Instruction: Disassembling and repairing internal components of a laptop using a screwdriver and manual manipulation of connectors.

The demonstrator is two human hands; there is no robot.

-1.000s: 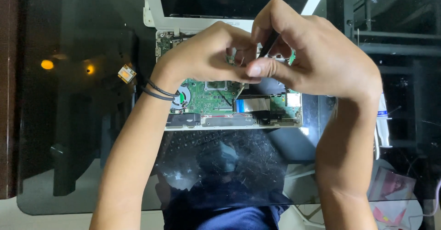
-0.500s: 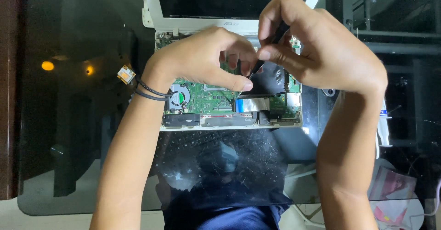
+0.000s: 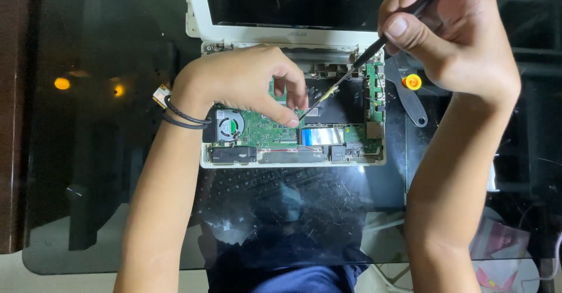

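Observation:
A small white laptop (image 3: 234,163) lies open on a dark glass table, its cover off and the green circuit board (image 3: 266,132) and round fan (image 3: 227,124) bare. My left hand (image 3: 246,79) rests on the board, its fingertips pressing down by the fan's right. My right hand (image 3: 445,32) grips a black-handled screwdriver (image 3: 351,70) slanting down-left, its tip touching the board next to my left fingertips. Dark hair bands ring my left wrist.
A grey pry tool with an orange disc (image 3: 411,82) lies to the right of the laptop. A small gold-coloured part (image 3: 161,96) sits on the glass at the left. Under the glass at lower right is pink-and-white clutter (image 3: 503,252).
My right hand has lifted up and to the right, away from my left, so the screwdriver now shows at a slant. My left hand has stayed on the board.

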